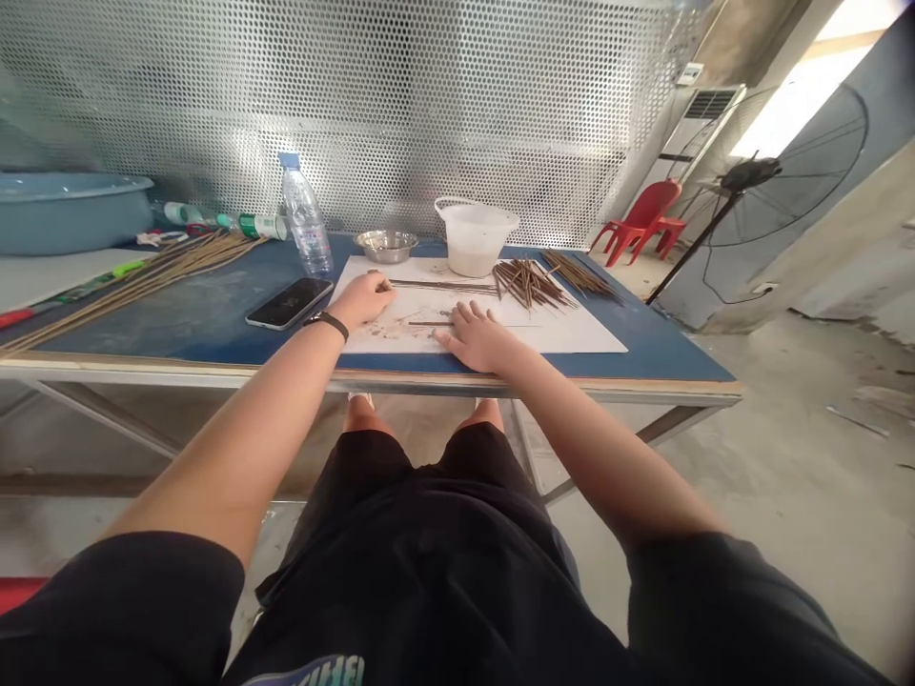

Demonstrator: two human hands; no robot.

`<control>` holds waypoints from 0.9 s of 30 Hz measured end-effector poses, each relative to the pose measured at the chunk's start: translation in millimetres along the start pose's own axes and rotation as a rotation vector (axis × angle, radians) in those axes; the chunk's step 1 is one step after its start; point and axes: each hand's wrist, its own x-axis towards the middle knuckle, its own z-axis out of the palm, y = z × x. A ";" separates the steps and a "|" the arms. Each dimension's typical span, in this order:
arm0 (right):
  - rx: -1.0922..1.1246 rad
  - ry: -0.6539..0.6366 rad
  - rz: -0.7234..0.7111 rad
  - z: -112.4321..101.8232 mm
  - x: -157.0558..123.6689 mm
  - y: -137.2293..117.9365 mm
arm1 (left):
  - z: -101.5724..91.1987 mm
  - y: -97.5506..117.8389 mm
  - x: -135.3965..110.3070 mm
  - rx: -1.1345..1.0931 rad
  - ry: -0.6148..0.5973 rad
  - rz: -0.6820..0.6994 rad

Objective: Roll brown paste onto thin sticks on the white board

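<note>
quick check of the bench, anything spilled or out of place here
Yes: brownish specks and smears are scattered on the white sheet between the left hand and right hand. They stand out against the pale surface, though what they are can't be told from this view.

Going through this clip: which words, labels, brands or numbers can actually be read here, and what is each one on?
Nothing can be read with certainty.
Water bottle: label printed, too small and blurred to read.
Green-and-white bottle: label too small to read.
Dark T-shirt: pale print, cut off by the picture's lower edge, unreadable.
</note>
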 end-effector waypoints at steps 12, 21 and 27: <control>-0.037 -0.001 -0.087 10.3 -49.9 0.6 | -0.9 -1.2 0.7 0.008 -0.008 -0.006; -0.026 -0.023 0.026 -2.1 3.9 5.5 | -4.3 6.8 -6.0 0.003 -0.037 -0.046; -0.034 -0.063 -0.012 -8.8 10.0 15.1 | -2.9 -1.1 -1.7 -0.024 -0.040 -0.037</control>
